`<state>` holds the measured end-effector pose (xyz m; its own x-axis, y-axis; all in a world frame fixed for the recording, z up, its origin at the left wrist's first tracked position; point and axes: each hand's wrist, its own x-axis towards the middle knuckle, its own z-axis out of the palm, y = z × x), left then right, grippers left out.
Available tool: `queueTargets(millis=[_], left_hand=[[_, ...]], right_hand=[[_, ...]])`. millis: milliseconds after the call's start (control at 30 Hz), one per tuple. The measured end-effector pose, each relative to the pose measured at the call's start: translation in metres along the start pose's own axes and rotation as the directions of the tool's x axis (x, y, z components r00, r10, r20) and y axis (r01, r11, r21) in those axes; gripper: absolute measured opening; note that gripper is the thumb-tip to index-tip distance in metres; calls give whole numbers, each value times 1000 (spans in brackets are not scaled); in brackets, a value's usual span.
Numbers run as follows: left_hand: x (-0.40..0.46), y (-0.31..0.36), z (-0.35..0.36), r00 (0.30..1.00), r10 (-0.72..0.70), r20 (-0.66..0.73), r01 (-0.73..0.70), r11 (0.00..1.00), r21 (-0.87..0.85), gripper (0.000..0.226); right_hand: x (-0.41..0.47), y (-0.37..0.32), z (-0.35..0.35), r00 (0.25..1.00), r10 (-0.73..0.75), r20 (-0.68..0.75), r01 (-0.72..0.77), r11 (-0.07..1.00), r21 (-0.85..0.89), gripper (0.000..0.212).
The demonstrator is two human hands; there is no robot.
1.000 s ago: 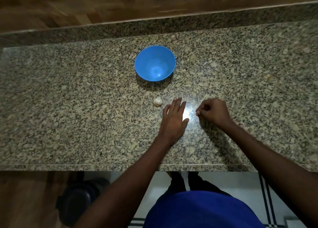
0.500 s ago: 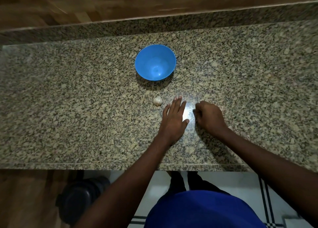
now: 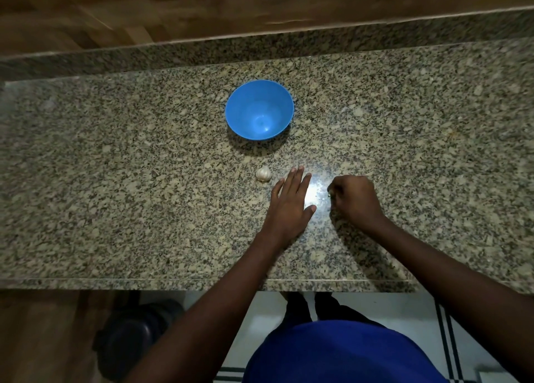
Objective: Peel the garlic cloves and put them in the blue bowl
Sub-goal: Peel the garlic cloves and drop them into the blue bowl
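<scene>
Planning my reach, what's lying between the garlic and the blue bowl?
Nothing: in the head view, only bare granite counter and the bowl's shadow separate the garlic from the blue bowl.

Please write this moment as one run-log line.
left hand: flat on counter | right hand: curled, contents unclear | garlic: unpeeled, untouched | blue bowl: empty

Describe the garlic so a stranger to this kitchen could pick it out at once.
Start at the speckled granite counter and find the blue bowl near its middle. Just nearer the person than the bowl, left of the flat left hand, lies the garlic. It is the only small, whitish, rounded thing on the stone.
</scene>
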<state>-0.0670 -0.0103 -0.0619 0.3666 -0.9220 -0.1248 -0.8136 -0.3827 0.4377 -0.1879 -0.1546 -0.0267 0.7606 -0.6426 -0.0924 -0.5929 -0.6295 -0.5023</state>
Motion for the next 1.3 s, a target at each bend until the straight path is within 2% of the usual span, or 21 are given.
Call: queueTargets(millis=[167, 267, 400, 467, 533, 567, 633, 667, 767, 833, 900, 1000, 1100, 1233, 1267, 1300], left_hand=[[1, 1, -2, 1000, -3, -3, 3, 1000, -3, 74], [1, 1, -2, 1000, 2, 0, -2, 1000, 0, 74], [2, 4, -4, 1000, -14, -12, 13, 1000, -14, 75], [5, 8, -9, 997, -37, -67, 31, 995, -93, 65], [11, 18, -17, 976, -123, -179, 65, 952, -300, 38], [14, 27, -24, 960, -218, -175, 115, 879, -462, 26], [18, 46, -39, 924, -383, 16, 259, 593, -762, 11], [20, 52, -44, 901, -420, 109, 313, 455, -834, 8], [25, 59, -52, 847, -466, 255, 395, 233, -889, 6], [27, 60, -55, 828, -476, 298, 409, 147, -901, 11], [27, 59, -58, 829, -469, 304, 410, 143, -901, 15], [29, 54, -63, 879, -406, 250, 359, 219, -907, 16], [29, 50, -68, 920, -352, 169, 285, 309, -907, 10], [32, 48, -69, 923, -347, 163, 291, 355, -889, 9], [35, 47, -69, 910, -364, 198, 322, 322, -890, 9], [36, 48, -70, 885, -390, 256, 369, 250, -895, 8]], right_hand=[[9, -4, 0, 998, 54, 38, -54, 998, -18, 12], [1, -7, 7, 1000, -16, -8, 15, 996, -88, 20], [-9, -8, 8, 994, -112, -20, 107, 980, -167, 19], [-4, -4, 2, 999, -33, -37, 31, 998, -50, 16], [1, -3, -8, 992, 123, -41, -111, 968, 227, 14], [1, -4, -13, 978, 206, -12, -188, 912, 364, 13], [-2, -11, -20, 939, 336, 67, -312, 760, 569, 11], [-4, -14, -22, 925, 370, 85, -340, 707, 620, 9], [-10, -20, -28, 910, 401, 100, -350, 618, 704, 7], [-11, -19, -30, 918, 384, 103, -334, 604, 724, 7], [-9, -17, -33, 938, 328, 115, -312, 647, 695, 5], [-1, -14, -42, 947, 252, 200, -319, 658, 682, 8], [6, -11, -50, 923, 223, 312, -384, 543, 747, 12], [8, -10, -51, 855, 269, 444, -516, 343, 785, 11], [7, -10, -49, 861, 280, 426, -505, 367, 781, 8], [6, -10, -46, 887, 289, 359, -458, 463, 759, 7]])
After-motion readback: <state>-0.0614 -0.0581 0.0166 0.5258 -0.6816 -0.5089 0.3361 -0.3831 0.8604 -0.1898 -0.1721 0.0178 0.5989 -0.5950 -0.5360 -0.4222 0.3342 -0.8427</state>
